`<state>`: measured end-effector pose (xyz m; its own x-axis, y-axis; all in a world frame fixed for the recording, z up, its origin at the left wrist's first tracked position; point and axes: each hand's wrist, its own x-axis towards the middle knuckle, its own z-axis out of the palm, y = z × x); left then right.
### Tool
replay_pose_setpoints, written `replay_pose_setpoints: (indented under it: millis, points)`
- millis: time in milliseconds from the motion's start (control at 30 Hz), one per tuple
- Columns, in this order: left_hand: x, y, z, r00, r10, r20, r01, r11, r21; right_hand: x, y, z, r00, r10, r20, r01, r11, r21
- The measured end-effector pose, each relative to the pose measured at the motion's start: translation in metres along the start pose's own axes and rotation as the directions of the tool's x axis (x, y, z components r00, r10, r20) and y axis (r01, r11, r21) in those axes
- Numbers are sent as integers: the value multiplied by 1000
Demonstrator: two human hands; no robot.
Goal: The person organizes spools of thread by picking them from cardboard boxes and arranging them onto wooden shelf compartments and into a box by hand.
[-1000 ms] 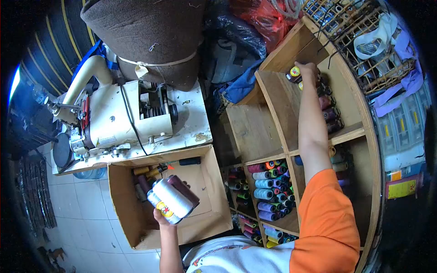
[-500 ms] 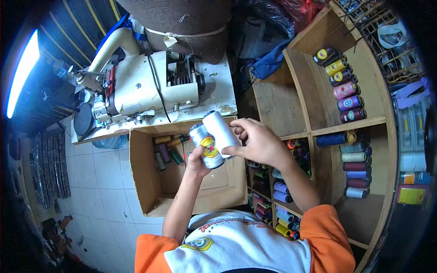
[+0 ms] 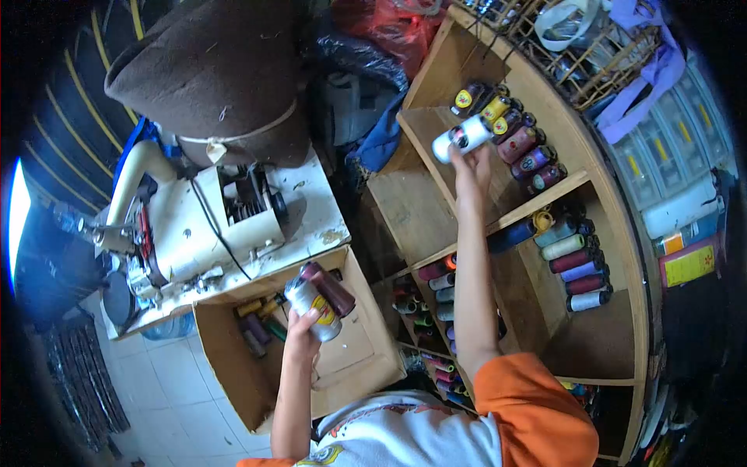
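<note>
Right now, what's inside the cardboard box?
Thread spools lie mostly at picture left in the cardboard box; anything behind the left hand and its two spools is hidden.

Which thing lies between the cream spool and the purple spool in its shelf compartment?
A maroon spool lies between the cream spool and the purple spool, as the head view shows.

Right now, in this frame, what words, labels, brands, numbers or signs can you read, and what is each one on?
None reads clearly.
Silver spool in the left hand: yellow label, too small.
White spool in the right hand: printed mark, too blurred.
Shelved spools: labels too small.
Shirt: lettering and badge, unreadable.
Yellow label at far right: too blurred.
</note>
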<state>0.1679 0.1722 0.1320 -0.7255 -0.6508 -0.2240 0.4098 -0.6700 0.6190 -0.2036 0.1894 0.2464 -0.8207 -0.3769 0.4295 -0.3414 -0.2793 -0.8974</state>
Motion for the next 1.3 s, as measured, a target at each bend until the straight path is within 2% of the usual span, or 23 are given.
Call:
replay_pose_setpoints:
  millis: [33,67,100,167,233,300,333,433,567,700,867,900,967,1000,1033,1067,1100,1133,1167,1200,1233,1267,1300]
  points:
    - [-3,1,1,999,18,-29,-17,1000,10,32,22,-10,989,-113,-95,103,989,-107]
    - [-6,3,-1,999,8,-38,-7,1000,20,60,42,-15,964,-161,-210,144,985,-92]
    - [-13,4,-4,999,-6,-53,8,999,32,96,84,-37,929,-204,-309,114,951,-287]
    - [-24,-1,-24,993,-37,-116,46,996,79,127,103,-42,857,-116,-501,-222,795,-565]
    - [-34,5,-23,994,-24,-111,33,997,76,145,109,-49,897,-154,-415,-185,722,-666]
    - [-42,8,-28,996,13,-89,-5,997,79,148,103,-44,874,-166,-458,-275,607,-746]
    - [-47,9,-27,994,39,-107,-29,996,88,151,108,-46,893,-202,-402,-203,617,-761]
    - [-59,8,-30,984,42,-173,-31,997,67,164,114,-42,895,-215,-391,-222,545,-808]
    - [-68,-1,-44,980,32,-196,-30,999,12,160,116,-39,865,-298,-404,-169,586,-792]
    - [-67,-5,-42,977,34,-209,-36,999,-6,159,115,-39,882,-267,-388,-177,576,-798]
    - [-58,3,-26,988,16,-153,-20,1000,-24,141,105,-29,803,-401,-440,-100,638,-764]
    - [-54,7,-19,990,22,-137,-27,999,-34,141,118,-34,694,-644,-323,34,477,-878]
    - [-44,13,-9,994,33,-101,-39,997,-63,117,123,-33,871,-454,-187,116,559,-821]
    - [-39,15,-9,995,21,-97,-27,998,-64,57,49,6,953,-278,-118,114,692,-712]
    - [-34,17,-10,996,6,-88,-12,998,-64,21,47,15,992,-38,120,94,856,-509]
    - [-27,23,-2,998,44,-43,-46,998,-48,-8,43,22,912,133,389,-16,957,-289]
    - [-20,32,7,996,84,14,-83,996,-29,-48,23,31,738,235,633,-103,966,-239]
    - [-16,38,13,996,83,25,-83,997,-2,-83,-13,43,464,509,725,-350,857,-377]
    - [-12,43,19,996,76,45,-78,997,25,-111,-21,47,357,443,822,-342,881,-326]
    - [-7,45,24,992,114,61,-117,992,36,-133,-40,52,284,444,850,-336,876,-346]
    - [-5,49,31,991,106,79,-109,993,35,-150,-51,55,303,424,854,-140,906,-400]
    - [-4,54,38,990,99,96,-102,994,33,-158,-60,60,325,387,863,-101,922,-375]
    - [-2,56,42,989,92,114,-96,995,31,-166,-68,63,389,443,808,-113,893,-436]
